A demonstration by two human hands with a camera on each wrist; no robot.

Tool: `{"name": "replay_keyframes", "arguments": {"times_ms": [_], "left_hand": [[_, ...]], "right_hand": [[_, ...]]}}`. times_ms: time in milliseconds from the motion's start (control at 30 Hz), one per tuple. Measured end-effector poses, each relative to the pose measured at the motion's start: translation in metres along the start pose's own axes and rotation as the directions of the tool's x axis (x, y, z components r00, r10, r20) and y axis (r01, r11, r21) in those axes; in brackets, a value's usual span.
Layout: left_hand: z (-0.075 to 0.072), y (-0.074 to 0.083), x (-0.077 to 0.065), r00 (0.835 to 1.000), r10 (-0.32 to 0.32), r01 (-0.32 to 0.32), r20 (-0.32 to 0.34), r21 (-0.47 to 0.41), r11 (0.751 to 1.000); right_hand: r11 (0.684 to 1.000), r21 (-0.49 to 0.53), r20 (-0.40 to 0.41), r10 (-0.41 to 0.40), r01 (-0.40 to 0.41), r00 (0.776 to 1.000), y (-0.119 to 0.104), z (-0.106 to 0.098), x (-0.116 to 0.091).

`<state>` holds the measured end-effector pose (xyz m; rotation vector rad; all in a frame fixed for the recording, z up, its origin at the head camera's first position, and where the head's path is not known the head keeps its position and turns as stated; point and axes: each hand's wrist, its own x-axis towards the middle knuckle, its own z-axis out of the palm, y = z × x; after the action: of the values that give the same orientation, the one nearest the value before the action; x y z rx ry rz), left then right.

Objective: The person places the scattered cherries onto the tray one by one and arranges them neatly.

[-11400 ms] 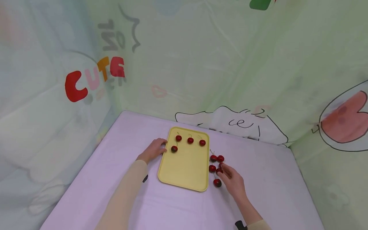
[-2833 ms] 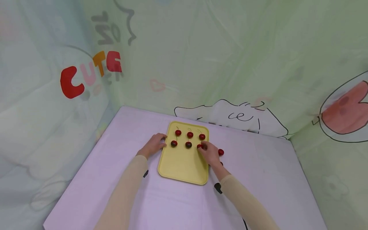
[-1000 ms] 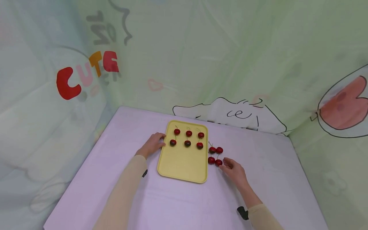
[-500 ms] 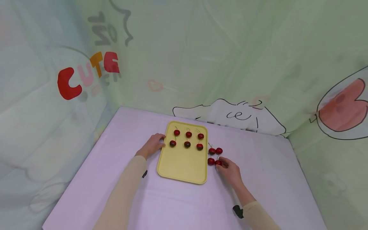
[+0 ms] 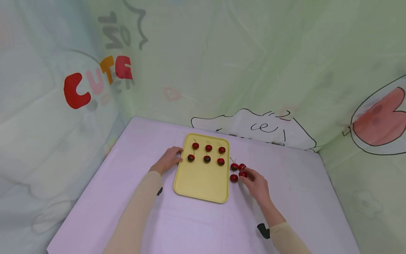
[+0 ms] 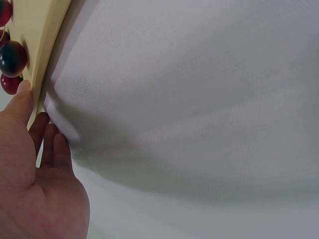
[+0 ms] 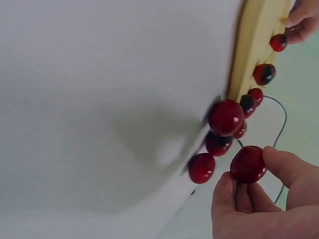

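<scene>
My right hand (image 5: pixel 258 186) pinches a dark red cherry (image 7: pixel 248 165) between thumb and fingertips, lifted a little above the table beside the tray. Three other cherries lie on the cloth close by: one near the tray edge (image 5: pixel 234 178), one behind it (image 5: pixel 234 167), and one partly behind my fingers (image 5: pixel 242 166). With thumb on the rim and fingers against the outer side, my left hand (image 5: pixel 167 161) holds the left edge of the yellow tray (image 5: pixel 200 185). Two rows of three stemmed cherries (image 5: pixel 207 158) occupy the tray's far half.
A pale lilac cloth (image 5: pixel 190 225) covers the table. Printed fabric walls (image 5: pixel 241 70) stand behind it and at both sides. A dark wrist device (image 5: pixel 263 231) sits at the right sleeve.
Over the last seconds, the second row gained cherries and the table pile shrank. In the last half second, my right hand lifted one cherry off the table. My left hand stayed at the tray.
</scene>
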<state>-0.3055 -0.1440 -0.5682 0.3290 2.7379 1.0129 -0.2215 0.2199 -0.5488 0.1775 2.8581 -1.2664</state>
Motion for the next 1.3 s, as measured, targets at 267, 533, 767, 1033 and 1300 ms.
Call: {"name": "replay_keyframes", "arguments": {"times_ms": [267,533,767,1033,1300], "left_hand": [[-0.002,0.001,0.002,1.000,0.009,-0.009,-0.004,0.011,1.000],[-0.001,-0.002,0.002,1.000,0.006,-0.006,-0.006,0.008,1.000],[0.000,-0.004,0.003,1.000,0.019,-0.019,-0.020,0.017,1.000],[-0.002,0.002,0.001,1.000,0.014,-0.014,-0.010,0.017,1.000],[-0.002,0.000,0.001,0.999,0.031,-0.030,-0.012,0.021,0.999]], "right_hand": [[0.998,0.054,0.051,-0.041,0.038,0.998,-0.022,0.016,0.003],[0.983,0.063,0.094,-0.178,0.173,0.980,-0.051,0.048,-0.004],[0.968,0.082,0.178,-0.247,0.236,0.952,-0.074,0.085,-0.002],[0.948,0.075,0.244,-0.317,0.308,0.916,-0.092,0.122,-0.001],[0.951,0.026,0.280,-0.303,0.308,0.911,-0.098,0.141,0.001]]}}
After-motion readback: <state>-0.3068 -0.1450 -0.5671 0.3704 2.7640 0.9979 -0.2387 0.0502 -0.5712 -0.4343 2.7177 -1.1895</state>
